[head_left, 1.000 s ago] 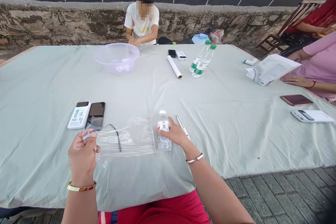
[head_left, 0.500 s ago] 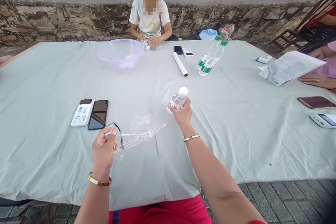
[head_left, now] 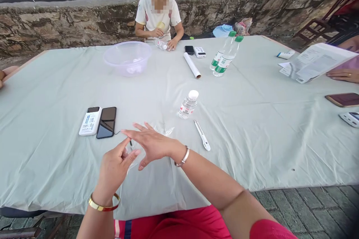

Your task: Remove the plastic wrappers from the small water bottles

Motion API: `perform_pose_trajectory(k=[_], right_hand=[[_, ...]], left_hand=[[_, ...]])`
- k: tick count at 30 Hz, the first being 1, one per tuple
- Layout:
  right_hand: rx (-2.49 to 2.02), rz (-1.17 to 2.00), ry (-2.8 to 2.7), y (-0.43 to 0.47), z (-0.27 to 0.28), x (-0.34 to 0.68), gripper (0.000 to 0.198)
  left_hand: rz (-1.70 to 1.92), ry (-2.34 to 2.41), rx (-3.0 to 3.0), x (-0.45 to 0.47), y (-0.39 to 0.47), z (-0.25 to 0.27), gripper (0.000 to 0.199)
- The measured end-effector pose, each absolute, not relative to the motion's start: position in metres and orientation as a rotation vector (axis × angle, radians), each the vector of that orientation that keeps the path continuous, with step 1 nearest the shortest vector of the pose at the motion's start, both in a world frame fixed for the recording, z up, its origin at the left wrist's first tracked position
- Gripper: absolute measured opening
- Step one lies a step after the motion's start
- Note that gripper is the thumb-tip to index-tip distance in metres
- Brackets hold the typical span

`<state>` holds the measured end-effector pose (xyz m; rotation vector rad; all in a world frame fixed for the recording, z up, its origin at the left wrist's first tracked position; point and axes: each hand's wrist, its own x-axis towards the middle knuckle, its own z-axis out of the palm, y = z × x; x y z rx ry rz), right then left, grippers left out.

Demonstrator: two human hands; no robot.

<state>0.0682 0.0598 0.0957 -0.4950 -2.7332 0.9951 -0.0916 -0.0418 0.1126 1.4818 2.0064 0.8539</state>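
Go gently with the thin plastic [head_left: 166, 131], left of the small bottle [head_left: 187, 107] and nearer you: bring the wide-spread, empty fingers of your right hand [head_left: 153, 143] together on its edge, with your left hand [head_left: 113, 166], whose grip I can't tell, steady.

No lettering legible, blue print [head_left: 86, 121] on white power bank [head_left: 90, 124], red-marked label [head_left: 186, 111] on small bottle [head_left: 188, 104]

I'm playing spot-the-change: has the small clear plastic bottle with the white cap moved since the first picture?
Yes: the white-capped bottle has moved farther away and slightly right, judged against the flat black rectangular phone.
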Motion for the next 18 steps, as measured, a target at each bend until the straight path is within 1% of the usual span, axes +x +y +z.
perform_pose_trajectory(k=[1, 2, 3, 6, 7, 8, 10, 12, 14, 16, 18], right_hand=[[-0.419, 1.038, -2.782, 0.061, 0.093, 0.058, 0.105], [-0.383, 1.078, -2.83, 0.062, 0.088, 0.051, 0.098], [-0.373, 1.112, -2.881, 0.062, 0.083, 0.047, 0.086], [-0.448, 1.185, -2.994, 0.056, 0.075, 0.052, 0.03], [-0.497, 1.2, -2.998, 0.054, 0.076, 0.059, 0.016], [-0.547, 1.207, -2.98, 0.053, 0.08, 0.067, 0.008], [-0.629, 1.2, -2.895, 0.055, 0.093, 0.086, 0.009], [-0.705, 1.173, -2.796, 0.062, 0.109, 0.105, 0.011], [-0.808, 1.175, -2.721, 0.072, 0.121, 0.123, 0.011], [-0.947, 1.206, -2.613, 0.081, 0.124, 0.136, 0.009], [-1.079, 1.24, -2.439, 0.084, 0.118, 0.141, 0.011]], left_hand=[[0.848, 2.022, 1.474, -0.096, -0.045, 0.118, 0.05], [0.857, 2.034, 1.449, -0.102, -0.048, 0.123, 0.047], [0.874, 2.03, 1.423, -0.108, -0.05, 0.129, 0.045], [0.872, 1.99, 1.411, -0.127, -0.052, 0.14, 0.04], [0.834, 1.987, 1.441, -0.133, -0.05, 0.141, 0.039], [0.779, 1.984, 1.487, -0.138, -0.047, 0.14, 0.039], [0.624, 1.932, 1.592, -0.144, -0.039, 0.133, 0.036], [0.475, 1.82, 1.654, -0.146, -0.035, 0.123, 0.028], [0.421, 1.687, 1.646, -0.144, -0.034, 0.114, 0.026], [0.506, 1.555, 1.551, -0.14, -0.037, 0.108, 0.027], [0.758, 1.422, 1.334, -0.133, -0.037, 0.105, 0.029]])
